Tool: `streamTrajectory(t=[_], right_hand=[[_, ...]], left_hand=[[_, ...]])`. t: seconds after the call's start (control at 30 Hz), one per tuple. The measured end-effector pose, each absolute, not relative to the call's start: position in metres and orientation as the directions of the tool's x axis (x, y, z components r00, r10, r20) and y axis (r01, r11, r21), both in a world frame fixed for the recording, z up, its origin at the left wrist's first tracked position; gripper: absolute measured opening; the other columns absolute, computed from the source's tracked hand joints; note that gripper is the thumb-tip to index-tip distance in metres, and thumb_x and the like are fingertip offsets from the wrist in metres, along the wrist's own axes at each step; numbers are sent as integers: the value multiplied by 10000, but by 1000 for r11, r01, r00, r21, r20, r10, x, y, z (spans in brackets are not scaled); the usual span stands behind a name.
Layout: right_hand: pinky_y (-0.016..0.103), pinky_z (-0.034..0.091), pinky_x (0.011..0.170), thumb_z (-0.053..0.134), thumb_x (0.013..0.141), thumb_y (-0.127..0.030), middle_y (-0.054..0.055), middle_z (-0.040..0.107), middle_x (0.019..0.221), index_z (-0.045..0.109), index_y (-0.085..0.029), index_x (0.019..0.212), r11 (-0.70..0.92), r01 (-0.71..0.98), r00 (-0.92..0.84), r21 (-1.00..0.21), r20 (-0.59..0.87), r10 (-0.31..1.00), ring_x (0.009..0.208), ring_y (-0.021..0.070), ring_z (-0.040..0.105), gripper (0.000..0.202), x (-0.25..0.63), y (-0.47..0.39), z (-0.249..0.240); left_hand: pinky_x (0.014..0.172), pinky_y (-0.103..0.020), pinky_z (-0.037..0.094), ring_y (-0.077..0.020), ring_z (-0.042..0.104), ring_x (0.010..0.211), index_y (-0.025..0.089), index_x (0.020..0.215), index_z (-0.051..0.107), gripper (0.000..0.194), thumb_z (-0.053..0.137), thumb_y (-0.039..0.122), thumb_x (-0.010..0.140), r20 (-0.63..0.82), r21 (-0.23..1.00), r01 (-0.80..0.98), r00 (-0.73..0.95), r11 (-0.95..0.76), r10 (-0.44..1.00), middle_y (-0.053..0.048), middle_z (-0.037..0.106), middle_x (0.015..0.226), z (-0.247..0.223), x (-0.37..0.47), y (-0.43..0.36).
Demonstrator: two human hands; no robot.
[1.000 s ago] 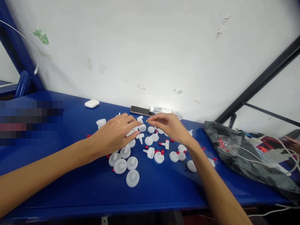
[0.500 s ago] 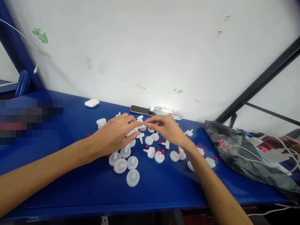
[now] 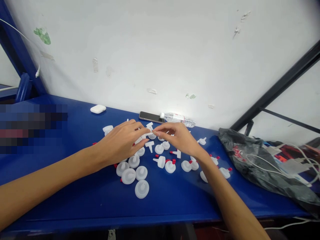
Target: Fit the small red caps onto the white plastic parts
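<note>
My left hand [image 3: 125, 140] is closed round a white plastic nozzle cap [image 3: 147, 134], its spout pointing right and its base mostly hidden by the fingers. At the spout's tip, the thumb and forefinger of my right hand [image 3: 175, 135] are pinched together. Whether a small red tip lies between those fingers is hidden. Around both hands lie many similar caps on the blue table [image 3: 175, 203]. Bare-spouted ones cluster below my left hand, among them a round cap [image 3: 142, 189]. Red-tipped ones, such as one cap [image 3: 170, 166], lie below my right hand.
Along the wall lie a phone [image 3: 151, 117], a clear water bottle [image 3: 177, 118] and a white earbud case [image 3: 98, 109]. On the right, a dark plastic bag [image 3: 255, 173] spreads out with cables and small red pieces on it. A black metal bar [image 3: 277, 86] rises behind it.
Both hands keep nearly the same place and grip at the spout. The left fingers have shifted slightly; the loose caps lie as before.
</note>
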State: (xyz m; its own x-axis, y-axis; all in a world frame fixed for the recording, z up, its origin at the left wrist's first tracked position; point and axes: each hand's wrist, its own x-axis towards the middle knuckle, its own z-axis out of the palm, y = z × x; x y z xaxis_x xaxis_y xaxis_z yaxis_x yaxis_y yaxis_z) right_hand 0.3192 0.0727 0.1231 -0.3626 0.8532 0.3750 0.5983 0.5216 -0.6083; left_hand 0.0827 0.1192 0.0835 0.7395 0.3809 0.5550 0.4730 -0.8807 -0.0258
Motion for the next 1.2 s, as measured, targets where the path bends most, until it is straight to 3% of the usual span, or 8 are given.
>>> streamTrajectory(t=[0.4, 0.67, 1.2], right_hand=[[292, 560, 702, 666, 970, -296, 11, 799, 957, 816, -254, 1002, 493, 611, -358, -619, 340, 870, 785, 162, 708, 159, 318, 73, 123], [290, 561, 687, 677, 970, -316, 10, 797, 945, 810, -247, 993, 497, 595, -364, -631, 340, 867, 761, 161, 710, 152, 316, 72, 124], [275, 548, 686, 673, 960, -279, -3, 792, 924, 795, -239, 972, 494, 627, -359, -602, 338, 870, 744, 145, 704, 129, 314, 71, 123]], left_hand=[[788, -432, 539, -271, 628, 930, 179, 1262, 654, 312, 498, 354, 1055, 530, -6, 480, 745, -877, 404, -86, 701, 1033, 83, 83, 119], [863, -467, 545, -262, 649, 934, 198, 1262, 651, 300, 504, 351, 1050, 499, 18, 479, 756, -878, 423, -72, 692, 1019, 82, 84, 118], [737, -373, 507, -242, 632, 886, 197, 1249, 651, 303, 489, 360, 1052, 480, -11, 493, 765, -870, 428, -67, 683, 989, 80, 84, 118]])
